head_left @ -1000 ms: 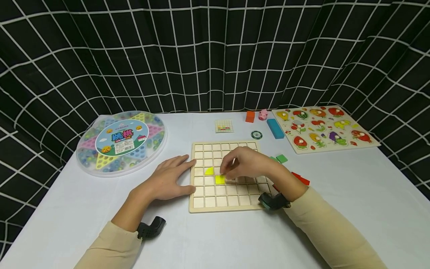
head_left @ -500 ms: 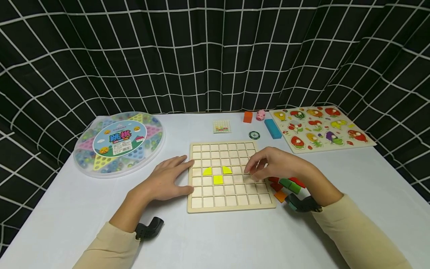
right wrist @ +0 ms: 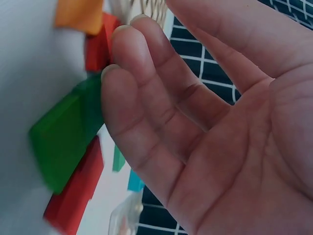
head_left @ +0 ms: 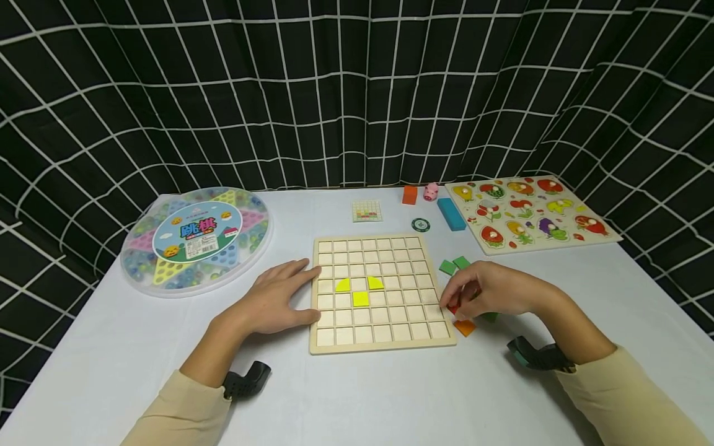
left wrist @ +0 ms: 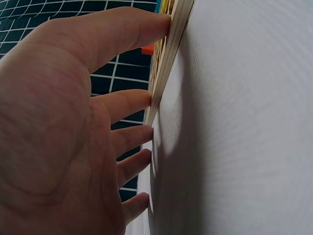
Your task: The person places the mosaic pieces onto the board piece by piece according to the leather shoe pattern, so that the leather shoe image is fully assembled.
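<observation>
A wooden grid board (head_left: 382, 334) lies in the middle of the table. Set in its cells are a yellow square tile (head_left: 361, 299) and two yellow quarter-round tiles, one left (head_left: 343, 285) and one right (head_left: 375, 283). My left hand (head_left: 273, 300) rests flat at the board's left side, thumb and index fingertip against the edge. Over loose tiles by the right edge, my right hand (head_left: 493, 290) hovers with loosely bent fingers and nothing visible in them. An orange tile (head_left: 465, 327), a red tile (right wrist: 98, 51) and a green tile (right wrist: 58, 139) lie under or beside it.
Two green tiles (head_left: 447, 267) lie beyond my right hand. Farther back are a small pattern card (head_left: 366, 210), a round chip (head_left: 421, 225), an orange block (head_left: 409, 196), a pink pig (head_left: 431, 192), a blue block (head_left: 451, 214) and a fruit puzzle (head_left: 535, 214). A round marble-game box (head_left: 195, 241) stands left.
My right hand has let go of the right quarter-round yellow tile on the board and moved right to the loose tiles. My left hand stays at the board's edge.
</observation>
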Demonstrator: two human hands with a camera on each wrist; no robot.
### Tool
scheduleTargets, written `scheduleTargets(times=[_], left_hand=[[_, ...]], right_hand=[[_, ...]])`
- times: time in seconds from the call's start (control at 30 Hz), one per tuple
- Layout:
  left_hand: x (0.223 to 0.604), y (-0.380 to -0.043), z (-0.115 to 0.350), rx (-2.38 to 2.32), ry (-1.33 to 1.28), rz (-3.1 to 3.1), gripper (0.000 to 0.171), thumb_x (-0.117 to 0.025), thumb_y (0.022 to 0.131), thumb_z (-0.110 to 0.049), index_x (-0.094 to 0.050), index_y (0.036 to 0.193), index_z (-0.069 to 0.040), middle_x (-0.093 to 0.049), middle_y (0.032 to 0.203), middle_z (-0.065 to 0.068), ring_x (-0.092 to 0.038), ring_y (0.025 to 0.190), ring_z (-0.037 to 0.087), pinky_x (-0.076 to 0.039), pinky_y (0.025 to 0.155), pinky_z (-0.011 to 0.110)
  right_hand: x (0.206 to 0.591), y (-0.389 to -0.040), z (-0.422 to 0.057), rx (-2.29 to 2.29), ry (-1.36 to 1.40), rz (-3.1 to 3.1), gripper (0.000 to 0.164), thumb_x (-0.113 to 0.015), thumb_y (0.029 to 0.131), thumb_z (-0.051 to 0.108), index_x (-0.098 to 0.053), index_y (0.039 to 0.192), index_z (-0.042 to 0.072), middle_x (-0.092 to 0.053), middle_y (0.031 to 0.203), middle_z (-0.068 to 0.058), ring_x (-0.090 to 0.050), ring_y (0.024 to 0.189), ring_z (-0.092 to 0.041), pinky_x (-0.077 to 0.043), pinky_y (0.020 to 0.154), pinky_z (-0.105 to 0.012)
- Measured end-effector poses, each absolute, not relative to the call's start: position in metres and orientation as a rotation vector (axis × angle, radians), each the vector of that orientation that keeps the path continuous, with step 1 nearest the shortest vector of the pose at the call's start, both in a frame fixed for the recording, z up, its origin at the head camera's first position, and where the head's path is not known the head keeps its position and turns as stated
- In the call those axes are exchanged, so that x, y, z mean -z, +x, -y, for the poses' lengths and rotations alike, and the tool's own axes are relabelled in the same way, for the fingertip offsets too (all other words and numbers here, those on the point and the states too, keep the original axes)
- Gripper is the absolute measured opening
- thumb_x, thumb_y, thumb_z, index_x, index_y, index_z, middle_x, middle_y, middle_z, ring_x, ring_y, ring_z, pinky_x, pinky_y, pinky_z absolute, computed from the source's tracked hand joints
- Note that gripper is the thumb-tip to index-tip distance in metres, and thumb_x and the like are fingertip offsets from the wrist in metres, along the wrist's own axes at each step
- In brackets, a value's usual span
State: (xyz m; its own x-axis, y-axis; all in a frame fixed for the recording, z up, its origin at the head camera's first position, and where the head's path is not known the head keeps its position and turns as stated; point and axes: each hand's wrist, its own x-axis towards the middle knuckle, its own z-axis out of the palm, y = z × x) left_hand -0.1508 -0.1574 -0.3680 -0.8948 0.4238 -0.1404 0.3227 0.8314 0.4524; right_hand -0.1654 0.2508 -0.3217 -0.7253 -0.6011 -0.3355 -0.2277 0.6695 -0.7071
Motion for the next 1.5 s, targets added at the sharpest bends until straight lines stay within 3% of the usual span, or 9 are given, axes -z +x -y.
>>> scheduleTargets(times=[0.8,1.07,1.27,1.5], left_hand=[[0.368,-0.152,0.158,-0.619,0.580,-2.783,0.085,-0.069,0.086,-0.050,-0.040,0.161,-0.022,-0.028,0.170,0.010,-0.022,0.157,0.039,-0.017,0.126,0.062],[0.369,-0.152,0.158,-0.620,0.579,-2.786,0.084,-0.069,0.086,-0.051,-0.041,0.160,-0.022,-0.029,0.170,0.010,-0.023,0.157,0.038,-0.017,0.126,0.062],[0.369,-0.151,0.158,-0.613,0.567,-2.784,0.085,-0.069,0.086,-0.050,-0.040,0.161,-0.022,-0.028,0.171,0.010,-0.022,0.157,0.038,-0.017,0.127,0.061],[0.368,-0.151,0.157,-0.620,0.573,-2.780,0.085,-0.070,0.086,-0.050,-0.040,0.161,-0.022,-0.029,0.170,0.010,-0.023,0.157,0.038,-0.018,0.126,0.061]], right_hand=[[0.331,-0.150,-0.248,0.663,-0.664,-2.444,0.030,-0.090,0.074,0.006,-0.069,0.090,0.021,-0.056,0.093,0.001,-0.053,0.086,-0.017,-0.049,0.070,-0.022],[0.331,-0.154,-0.247,0.740,-0.601,-2.451,0.023,-0.086,0.079,0.005,-0.066,0.083,0.016,-0.059,0.081,0.001,-0.054,0.078,-0.017,-0.047,0.062,-0.023],[0.323,-0.162,-0.247,0.848,-0.608,-2.456,0.009,-0.080,0.088,0.009,-0.074,0.094,0.012,-0.068,0.087,0.000,-0.059,0.081,-0.020,-0.054,0.065,-0.024],[0.316,-0.172,-0.230,0.950,-0.670,-2.468,0.018,-0.078,0.092,0.013,-0.075,0.108,0.007,-0.064,0.083,-0.002,-0.061,0.072,-0.019,-0.056,0.063,-0.027]])
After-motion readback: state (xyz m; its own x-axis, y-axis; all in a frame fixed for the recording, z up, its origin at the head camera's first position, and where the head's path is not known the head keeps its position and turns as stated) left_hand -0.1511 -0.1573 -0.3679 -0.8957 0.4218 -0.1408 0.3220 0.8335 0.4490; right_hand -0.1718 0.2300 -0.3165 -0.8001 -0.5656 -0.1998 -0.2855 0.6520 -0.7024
